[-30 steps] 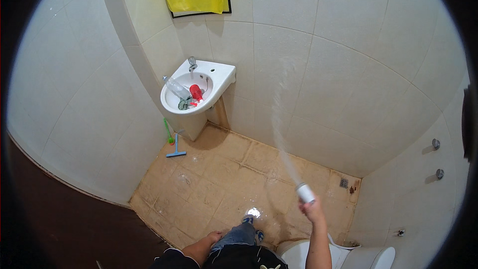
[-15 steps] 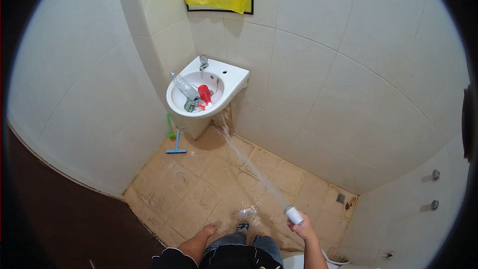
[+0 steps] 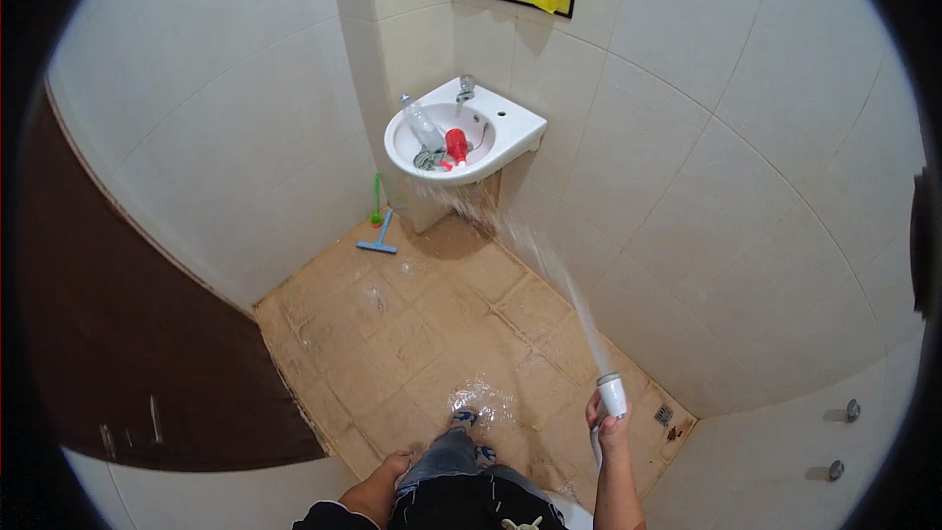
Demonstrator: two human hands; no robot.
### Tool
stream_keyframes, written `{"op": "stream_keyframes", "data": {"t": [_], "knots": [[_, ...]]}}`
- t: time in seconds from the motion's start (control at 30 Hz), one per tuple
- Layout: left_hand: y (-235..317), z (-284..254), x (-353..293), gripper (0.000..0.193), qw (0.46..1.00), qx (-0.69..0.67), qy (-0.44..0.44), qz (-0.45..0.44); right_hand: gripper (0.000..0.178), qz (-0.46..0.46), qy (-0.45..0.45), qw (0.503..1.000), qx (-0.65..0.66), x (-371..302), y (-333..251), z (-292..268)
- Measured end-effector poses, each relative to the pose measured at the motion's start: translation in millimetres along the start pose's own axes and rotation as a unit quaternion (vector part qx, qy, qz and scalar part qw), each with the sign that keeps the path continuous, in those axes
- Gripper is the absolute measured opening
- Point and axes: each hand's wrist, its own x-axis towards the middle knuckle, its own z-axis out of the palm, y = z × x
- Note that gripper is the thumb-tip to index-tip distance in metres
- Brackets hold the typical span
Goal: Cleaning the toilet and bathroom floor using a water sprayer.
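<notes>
Left hand (image 3: 395, 463) is hanging low beside the thigh (whether open or closed, cannot tell). Right forearm is reaching forward; right hand (image 3: 609, 423) is gripping a white cylindrical shower head (image 3: 611, 396) above the tan tiled floor (image 3: 402, 373). Its long axis is running away from the person, outlet pointing ahead and slightly left, spraying a clear water jet (image 3: 586, 324). Farther off, a white ceramic corner basin (image 3: 523, 126) is holding a tilted clear plastic bottle (image 3: 420, 125), a red plastic bottle (image 3: 456, 144) and a crumpled grey-green cloth (image 3: 428, 159).
</notes>
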Motion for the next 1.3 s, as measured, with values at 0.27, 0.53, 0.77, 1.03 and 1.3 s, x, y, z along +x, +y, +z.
{"op": "stream_keyframes", "data": {"t": [0.27,0.53,0.77,1.03,1.3], "knots": [[-7,44,-78,0.036,0.996,-0.058,0.008,-0.065,0.063,0.003,-0.176,0.981,-0.078,-20,9,2],[-53,83,-92,0.038,0.969,-0.210,0.055,-0.120,0.061,-0.083,-0.095,0.990,-0.062,-24,1,-5],[-51,84,-116,0.038,0.964,-0.236,0.032,-0.120,0.067,-0.170,0.083,0.982,-0.025,-20,-20,-7],[-57,69,-111,0.040,0.994,-0.073,0.036,-0.075,0.063,-0.155,-0.067,0.982,-0.090,-37,-28,7],[-50,53,-105,0.040,1.000,0.013,0.023,-0.014,0.064,-0.169,0.023,0.983,-0.074,-48,-24,9]]}}
